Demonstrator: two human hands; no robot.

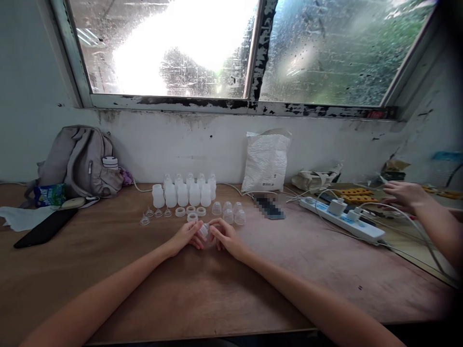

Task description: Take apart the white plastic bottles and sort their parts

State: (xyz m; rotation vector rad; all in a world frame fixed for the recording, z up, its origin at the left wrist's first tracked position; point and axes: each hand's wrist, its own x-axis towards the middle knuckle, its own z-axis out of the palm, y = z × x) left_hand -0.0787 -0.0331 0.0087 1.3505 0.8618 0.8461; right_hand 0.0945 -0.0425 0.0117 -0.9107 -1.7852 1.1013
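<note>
Near the middle of the table, my left hand [187, 236] pinches a whitish translucent bottle part [204, 230]. My right hand [224, 236] has curled fingers against the same part from the other side; its exact shape is partly hidden. Just beyond lie several white collar rings [192, 217]. To their left are several clear bottle teats [158, 212], and on the right stand several clear dome caps [227, 217]. Behind the rings is a row of frosted baby bottles [183, 194], with capped bottles [201, 179] in the row at the back.
A grey backpack [77, 161] and a black phone [46, 228] are at left. A white plastic bag [266, 161] leans on the wall. On the right lie a power strip [342, 220] and cables; another person's hand [405, 193] works beyond.
</note>
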